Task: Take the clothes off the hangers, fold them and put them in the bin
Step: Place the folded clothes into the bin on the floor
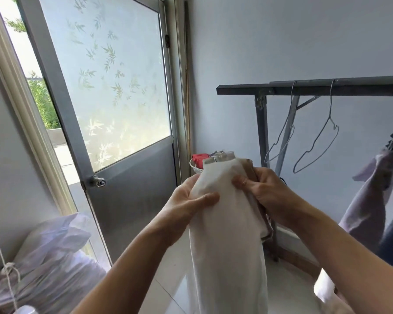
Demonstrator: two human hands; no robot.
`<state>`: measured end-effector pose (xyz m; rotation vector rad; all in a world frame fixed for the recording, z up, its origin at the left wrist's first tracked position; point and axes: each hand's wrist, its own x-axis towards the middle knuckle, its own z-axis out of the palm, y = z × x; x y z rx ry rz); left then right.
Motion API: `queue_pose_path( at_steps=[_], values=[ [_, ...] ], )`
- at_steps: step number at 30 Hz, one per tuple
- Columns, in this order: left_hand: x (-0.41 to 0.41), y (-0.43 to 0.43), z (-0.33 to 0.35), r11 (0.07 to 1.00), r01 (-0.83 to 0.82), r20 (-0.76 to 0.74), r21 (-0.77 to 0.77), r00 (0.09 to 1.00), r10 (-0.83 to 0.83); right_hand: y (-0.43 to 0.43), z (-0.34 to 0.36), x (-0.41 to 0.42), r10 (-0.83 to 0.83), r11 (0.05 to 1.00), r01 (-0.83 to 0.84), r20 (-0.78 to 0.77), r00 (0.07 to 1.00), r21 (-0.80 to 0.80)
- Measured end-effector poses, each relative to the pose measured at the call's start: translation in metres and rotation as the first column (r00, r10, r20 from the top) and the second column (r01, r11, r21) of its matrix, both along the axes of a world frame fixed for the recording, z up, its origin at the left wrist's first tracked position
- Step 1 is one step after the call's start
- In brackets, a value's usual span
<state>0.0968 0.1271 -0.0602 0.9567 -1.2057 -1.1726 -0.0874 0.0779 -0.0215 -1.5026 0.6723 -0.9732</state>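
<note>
You hold a long white garment (225, 223) up in both hands, clear of the floor, beside the drying rack (304, 89).

Your left hand (191, 200) grips the cloth's left edge, with the thumb laid across the front. Your right hand (266, 191) pinches the right edge near the top, its fingers curled round a brownish layer behind the white one. The cloth hangs straight down between your forearms. Just behind its top edge, in the corner by the door (123, 109), sits a white basket (193, 166) with something red inside. Two bare wire hangers (315, 146) hang from the rack's dark bar. Further right, a pale lilac garment (370, 200) hangs from the same rack. A filled plastic bag (45, 257) lies on the floor at lower left.
</note>
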Motion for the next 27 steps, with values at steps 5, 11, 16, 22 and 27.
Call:
queue_pose_path(
  at_steps=[5, 11, 16, 22, 27],
  values=[
    [-0.009, -0.005, -0.002, 0.96, -0.248, 0.128, -0.131, 0.956, 0.264, -0.009, -0.009, 0.004, -0.232, 0.973, 0.232, -0.113, 0.966, -0.017],
    [-0.019, 0.0, 0.002, 0.894, -0.369, 0.129, -0.254, 0.903, 0.409, -0.011, -0.017, -0.011, 0.008, 0.998, -0.018, -0.158, 0.987, -0.06],
    [-0.023, 0.002, 0.007, 0.843, -0.46, 0.161, -0.278, 0.843, 0.513, -0.009, -0.017, -0.011, -0.084, 0.973, 0.016, -0.285, 0.955, -0.232],
    [-0.006, 0.005, 0.021, 0.792, -0.464, 0.346, -0.397, 0.724, 0.597, -0.011, -0.011, -0.018, -0.141, 0.963, 0.086, -0.204, 0.969, -0.256],
    [-0.002, 0.003, 0.038, 0.794, -0.483, 0.267, -0.37, 0.763, 0.588, -0.004, -0.003, -0.015, -0.086, 0.99, 0.074, -0.09, 0.992, -0.119]
  ],
)
